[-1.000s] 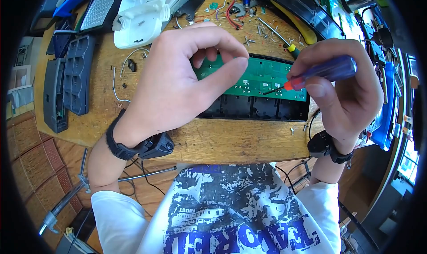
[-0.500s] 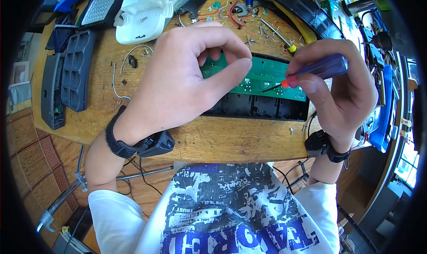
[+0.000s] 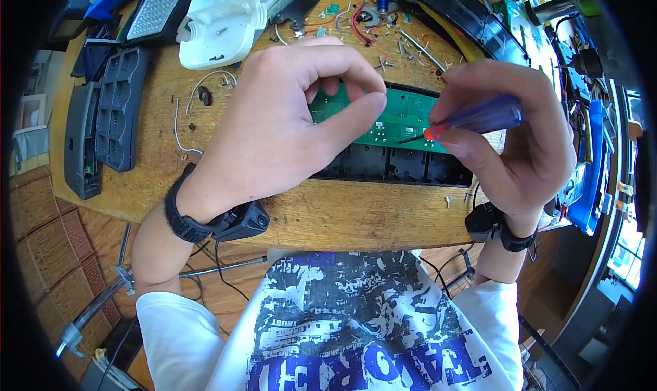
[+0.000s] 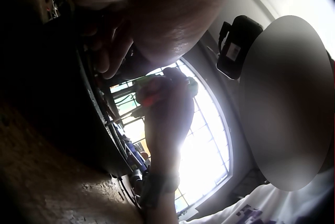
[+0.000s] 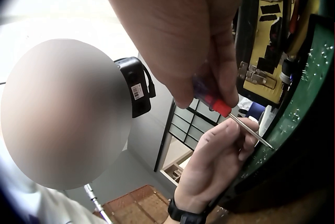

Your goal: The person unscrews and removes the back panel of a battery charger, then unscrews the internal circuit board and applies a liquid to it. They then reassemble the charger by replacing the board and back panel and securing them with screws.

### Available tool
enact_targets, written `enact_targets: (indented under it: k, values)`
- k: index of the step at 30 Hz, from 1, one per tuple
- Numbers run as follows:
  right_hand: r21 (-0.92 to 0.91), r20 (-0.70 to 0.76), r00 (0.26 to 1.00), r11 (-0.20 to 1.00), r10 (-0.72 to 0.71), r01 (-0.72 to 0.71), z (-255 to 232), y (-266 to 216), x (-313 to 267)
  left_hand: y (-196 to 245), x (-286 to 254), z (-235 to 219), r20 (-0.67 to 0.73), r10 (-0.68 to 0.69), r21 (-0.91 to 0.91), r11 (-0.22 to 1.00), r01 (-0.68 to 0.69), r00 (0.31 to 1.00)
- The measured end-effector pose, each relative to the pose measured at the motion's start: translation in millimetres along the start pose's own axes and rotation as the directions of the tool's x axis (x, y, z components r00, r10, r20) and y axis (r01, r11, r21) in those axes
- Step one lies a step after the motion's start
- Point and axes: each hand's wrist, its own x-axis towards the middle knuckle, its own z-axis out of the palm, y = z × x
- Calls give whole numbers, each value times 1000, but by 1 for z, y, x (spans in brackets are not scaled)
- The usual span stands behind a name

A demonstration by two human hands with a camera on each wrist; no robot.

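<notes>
Under both hands lies a green circuit board (image 3: 397, 110) over a black compartmented housing (image 3: 410, 165). My right hand (image 3: 527, 134) grips the purple handle of a screwdriver (image 3: 489, 115); its red collar is by the fingertips. In the right wrist view the screwdriver's shaft (image 5: 254, 132) slants down to the board (image 5: 298, 111), its tip at the surface. My left hand (image 3: 280, 124) is over the board's left end with loosely bent fingers, thumb and index tips close together; nothing shows held. The left palm hides that end of the board.
Dark plastic trays (image 3: 120, 110) stand at the left, near a loose white wire (image 3: 178, 127). A white plastic case (image 3: 219, 35) lies behind the left hand. Scattered screws, wires and a metal rod (image 3: 421, 48) lie behind the board. Dark curved housings are at the back right.
The right hand and screwdriver have shifted left, the handle tilting somewhat, while the tip stays near the same part of the board. The left hand has barely moved.
</notes>
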Motion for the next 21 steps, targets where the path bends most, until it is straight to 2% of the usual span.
enact_targets:
  k: [2,4,5,7,11,14,17,19,21]
  values:
    - [39,-37,999,999,11,-9,4,1,0,-1,0,1,-2,7,1,1000,-7,1000]
    - [29,-83,991,993,-108,111,7,6,0,-3,0,0,0,32,6,999,-32,999]
    - [29,-84,990,993,-110,112,6,8,1,-3,0,0,-1,32,7,999,-32,999]
    - [-45,33,978,977,-208,209,4,12,3,-2,-1,0,-13,27,-1,1000,-27,1000]
    - [-8,-3,987,987,-158,158,2,8,3,-3,-1,0,-12,33,-5,999,-33,999]
    - [-87,15,984,980,-177,178,-11,5,1,-2,0,0,3,30,4,1000,-30,1000]
    - [-97,76,969,965,-235,242,-21,5,0,-2,0,0,5,31,14,999,-31,999]
    - [-66,43,944,942,-326,328,-18,14,-1,-3,0,0,1,51,15,999,-51,999]
    - [-89,13,938,934,-347,346,-11,19,7,-4,0,-1,8,55,22,998,-55,998]
